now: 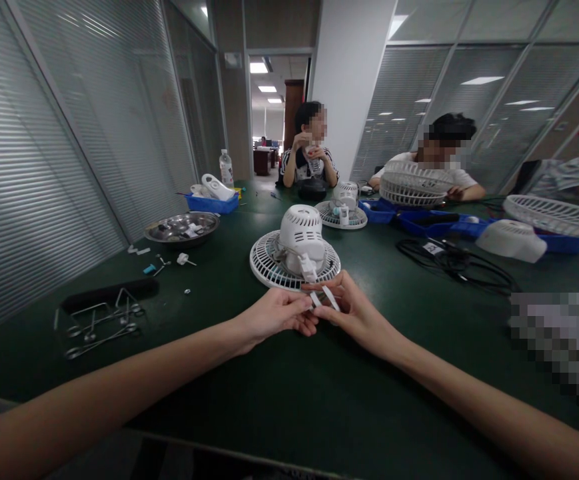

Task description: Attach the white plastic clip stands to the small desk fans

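My left hand [284,312] pinches a small white plastic piece [315,300] between thumb and fingers. Close beside it, my right hand [352,307] grips another narrow white plastic strip [330,298]; I cannot tell whether the two pieces are joined. Just beyond both hands, a white fan head [301,233] rests on its round slotted grille [264,261], motor housing upward. A white bracket [308,267] sticks out of the housing toward my fingers.
Left are metal wire stands [99,327], a steel bowl [182,233] with small parts, and a blue tray [214,203]. A second fan head [344,203] lies farther back. Black cables [449,263] and a white cover [512,240] are right. Other people sit around the table.
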Demonstrator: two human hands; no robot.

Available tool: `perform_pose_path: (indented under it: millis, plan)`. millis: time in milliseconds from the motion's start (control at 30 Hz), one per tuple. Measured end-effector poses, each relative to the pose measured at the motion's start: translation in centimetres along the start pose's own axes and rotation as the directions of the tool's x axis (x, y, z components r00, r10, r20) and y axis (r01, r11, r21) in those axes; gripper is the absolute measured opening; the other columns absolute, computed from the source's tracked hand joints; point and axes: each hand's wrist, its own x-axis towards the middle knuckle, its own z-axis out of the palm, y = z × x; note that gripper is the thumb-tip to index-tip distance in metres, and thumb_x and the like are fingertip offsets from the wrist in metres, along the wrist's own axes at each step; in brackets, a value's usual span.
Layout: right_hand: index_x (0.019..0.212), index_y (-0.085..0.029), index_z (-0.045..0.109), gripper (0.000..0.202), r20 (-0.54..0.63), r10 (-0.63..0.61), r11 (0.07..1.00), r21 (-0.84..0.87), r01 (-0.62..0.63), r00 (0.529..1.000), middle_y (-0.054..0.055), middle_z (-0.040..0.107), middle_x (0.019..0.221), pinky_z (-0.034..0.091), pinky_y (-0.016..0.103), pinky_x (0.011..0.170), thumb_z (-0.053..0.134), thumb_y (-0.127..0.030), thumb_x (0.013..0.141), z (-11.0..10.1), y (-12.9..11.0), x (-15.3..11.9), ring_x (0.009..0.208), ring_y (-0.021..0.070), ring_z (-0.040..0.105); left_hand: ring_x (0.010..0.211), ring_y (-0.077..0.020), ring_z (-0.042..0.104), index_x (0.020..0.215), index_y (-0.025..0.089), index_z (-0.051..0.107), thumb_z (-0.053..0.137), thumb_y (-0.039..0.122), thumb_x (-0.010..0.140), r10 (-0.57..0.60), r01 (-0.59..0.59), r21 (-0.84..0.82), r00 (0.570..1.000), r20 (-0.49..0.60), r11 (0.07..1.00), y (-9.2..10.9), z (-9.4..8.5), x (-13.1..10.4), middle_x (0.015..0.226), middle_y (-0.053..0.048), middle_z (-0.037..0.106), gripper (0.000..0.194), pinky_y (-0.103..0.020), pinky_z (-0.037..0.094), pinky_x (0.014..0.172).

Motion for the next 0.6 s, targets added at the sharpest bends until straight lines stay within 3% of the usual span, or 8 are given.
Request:
perform_pose_path:
  millis: [200,367,600]
  plan:
    - [0.107,-0.023,0.043,0.031,0.019,0.01,1.0,-0.002,-0.01,1.0,0.005,0.06,0.108,0.049,0.039,0.088,0.062,-0.036,0.085,-0.01,-0.25,-0.14,0.095,0.0188,0.06,0.065,-0.0097,0.053,0.081,0.01,0.061,0.059,0.035,0.084,-0.037,0.035,0.069,0.999,0.023,0.997,0.63,-0.11,-0.23,0.073,-0.002,0.057,0.025,-0.026,0.041,0.066]
    - [0.103,-0.023,0.042,0.03,0.039,0.009,1.0,0.019,-0.01,0.999,0.004,0.061,0.103,0.049,0.038,0.086,0.062,-0.034,0.085,0.21,-0.58,-0.27,0.093,0.0179,0.061,0.063,-0.0082,0.049,0.085,0.011,0.062,0.057,0.038,0.085,0.012,-0.027,0.184,0.996,0.085,0.983,0.56,-0.38,-0.18,0.07,0.001,0.053,0.027,-0.022,0.037,0.062]
    - [0.102,-0.023,0.039,0.03,0.019,0.018,0.998,0.057,-0.019,1.0,0.001,0.06,0.094,0.049,0.035,0.081,0.062,-0.033,0.085,0.31,0.03,0.2,0.09,0.0173,0.061,0.068,-0.01,0.054,0.085,0.008,0.06,0.058,0.03,0.085,-0.008,0.009,0.049,1.0,-0.015,0.999,0.4,0.03,0.03,0.076,-0.002,0.056,0.022,-0.026,0.041,0.067]
